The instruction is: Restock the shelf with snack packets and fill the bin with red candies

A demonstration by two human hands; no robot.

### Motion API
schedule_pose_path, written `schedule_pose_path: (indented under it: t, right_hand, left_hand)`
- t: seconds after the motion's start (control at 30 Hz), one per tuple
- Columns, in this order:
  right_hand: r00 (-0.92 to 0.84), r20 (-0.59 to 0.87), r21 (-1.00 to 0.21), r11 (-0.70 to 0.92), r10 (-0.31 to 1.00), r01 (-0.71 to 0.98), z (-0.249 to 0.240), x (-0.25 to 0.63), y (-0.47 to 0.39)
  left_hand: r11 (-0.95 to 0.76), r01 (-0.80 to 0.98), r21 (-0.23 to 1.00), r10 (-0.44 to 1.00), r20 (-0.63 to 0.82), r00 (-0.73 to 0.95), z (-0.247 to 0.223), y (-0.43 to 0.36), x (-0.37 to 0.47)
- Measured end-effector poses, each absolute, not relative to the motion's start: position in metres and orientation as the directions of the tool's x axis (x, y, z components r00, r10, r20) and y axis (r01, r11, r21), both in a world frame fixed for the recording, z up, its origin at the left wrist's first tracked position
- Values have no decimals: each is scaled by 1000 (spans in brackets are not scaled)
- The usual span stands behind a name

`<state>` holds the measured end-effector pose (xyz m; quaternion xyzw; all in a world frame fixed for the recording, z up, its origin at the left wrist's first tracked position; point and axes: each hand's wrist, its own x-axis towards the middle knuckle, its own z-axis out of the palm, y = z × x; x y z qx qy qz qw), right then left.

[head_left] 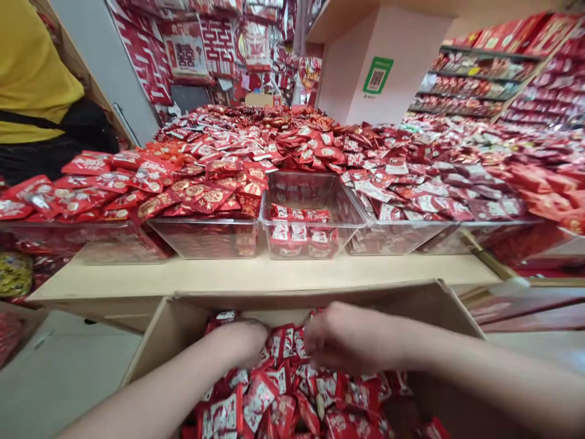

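My left hand point(249, 341) and my right hand point(336, 338) are both inside an open cardboard box point(311, 297), close to its far wall. Between them is a short row of small red-and-white snack packets point(286, 342), standing side by side. The hands press on this row from either end with curled fingers; the left fingertips are hidden and the right ones blurred. More loose red packets point(262, 393) fill the box below my wrists. Beyond the box, a clear plastic bin point(313, 238) holds similar packets in neat rows at its front.
Plastic bins heaped with red packets point(208, 195) flank the part-filled one on a pale wooden shelf point(292, 271). A pillar point(347, 85) bears a green QR sign point(378, 74). At far left stands a person in a yellow top point(34, 67). Stocked shelves point(475, 79) rise behind.
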<state>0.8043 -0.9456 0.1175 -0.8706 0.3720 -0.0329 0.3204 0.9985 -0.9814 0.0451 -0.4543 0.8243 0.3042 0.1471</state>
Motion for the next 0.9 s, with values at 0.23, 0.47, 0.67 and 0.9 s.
schedule_pose_path:
  t: [0.23,0.47,0.67,0.9]
  right_hand:
    - [588,-470,-423,-416,-658,-805,-18,788,-894]
    - [567,-548,-462,-342,-616,-818,-21,788,-909]
    - [541,-345,-522,-322,-767,-790,-21,789,-912]
    - [457,-253,-790,-90,-852,-606,-8,805,-907]
  left_hand:
    - [514,-836,191,-598,-620,-509,15,-982,988]
    - [574,-811,109,-521,-715,-465,13,-997,985]
    - [600,-790,124,-525,-684,-506,21,-995,982]
    - [507,-773,381,-562,-534,-632,22,-985,982]
